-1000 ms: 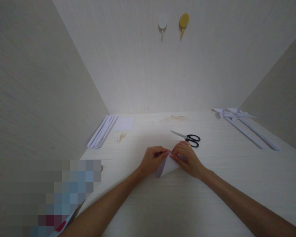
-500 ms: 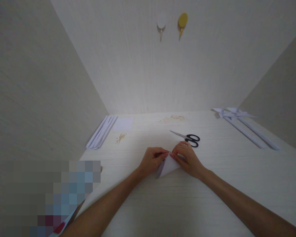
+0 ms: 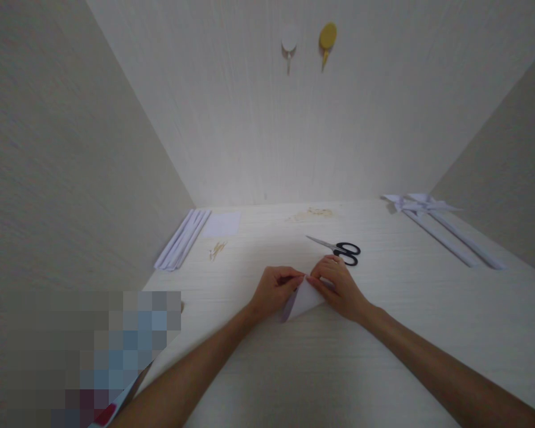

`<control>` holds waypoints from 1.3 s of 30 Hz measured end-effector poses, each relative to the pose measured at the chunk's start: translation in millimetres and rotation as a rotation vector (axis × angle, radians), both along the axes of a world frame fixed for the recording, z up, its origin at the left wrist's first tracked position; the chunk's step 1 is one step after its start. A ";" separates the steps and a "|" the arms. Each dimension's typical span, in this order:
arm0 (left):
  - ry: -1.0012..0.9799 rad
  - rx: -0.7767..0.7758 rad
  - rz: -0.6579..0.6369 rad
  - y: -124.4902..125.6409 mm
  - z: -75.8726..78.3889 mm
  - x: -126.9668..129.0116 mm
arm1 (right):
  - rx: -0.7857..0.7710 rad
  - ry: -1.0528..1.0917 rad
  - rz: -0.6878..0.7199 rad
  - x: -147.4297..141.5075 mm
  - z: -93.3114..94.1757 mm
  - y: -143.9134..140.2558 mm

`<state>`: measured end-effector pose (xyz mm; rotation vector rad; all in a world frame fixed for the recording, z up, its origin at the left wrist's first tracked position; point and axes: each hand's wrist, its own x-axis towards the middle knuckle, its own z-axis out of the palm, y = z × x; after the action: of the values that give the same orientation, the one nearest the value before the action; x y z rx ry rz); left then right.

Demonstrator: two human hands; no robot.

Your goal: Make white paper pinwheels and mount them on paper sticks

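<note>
A folded sheet of white paper (image 3: 307,298) is held between both hands just above the table, its top corner pinched. My left hand (image 3: 274,290) grips that corner from the left with thumb and fingertips. On the other side, my right hand (image 3: 336,288) is closed on the same paper, its thumb and forefinger meeting the left fingertips. Part of the sheet is hidden behind the right hand. Just beyond the right hand lie scissors (image 3: 339,246) with black handles, their blades pointing left.
Rolled white paper tubes (image 3: 182,241) lie at the left beside a flat paper square (image 3: 222,224) and several small wooden sticks (image 3: 217,249). Light scraps (image 3: 316,213) lie near the back wall. Two paper pinwheels (image 3: 421,205) rest at the right. A yellow hook (image 3: 327,37) and a white hook (image 3: 289,41) are on the wall.
Almost nothing differs. The view has shifted slightly, and the paper's lower left edge is turned a little; both hands keep their pinch.
</note>
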<state>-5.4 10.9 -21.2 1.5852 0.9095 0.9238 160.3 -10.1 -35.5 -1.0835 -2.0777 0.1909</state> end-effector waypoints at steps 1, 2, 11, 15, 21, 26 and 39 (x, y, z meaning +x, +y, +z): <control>0.000 0.000 -0.004 -0.1 0.3 -0.1 | 0.002 0.000 0.001 0.0 0.0 0.0; -0.002 -0.002 -0.006 -0.2 0.5 -0.2 | 0.004 -0.001 0.001 0.1 0.0 0.0; 0.013 0.014 0.005 0.4 -0.4 0.2 | 0.005 -0.020 -0.017 0.5 0.6 0.1; 0.010 0.000 0.016 -0.2 0.9 0.6 | 0.004 -0.011 -0.023 -0.3 2.1 -1.4; 0.004 -0.022 0.035 -2.5 3.4 2.5 | -0.004 -0.022 -0.028 -0.9 2.6 -1.9; 0.025 -0.010 0.048 -2.8 4.0 3.8 | 0.011 -0.023 -0.035 -1.1 1.6 -1.1; 0.024 0.011 0.050 -1.0 -3.1 2.9 | 0.010 -0.033 -0.044 -1.6 1.8 -1.0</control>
<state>-2.5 9.9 -24.3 1.5917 0.9663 0.9484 158.7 -11.1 -33.7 -1.1324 -2.0794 0.1415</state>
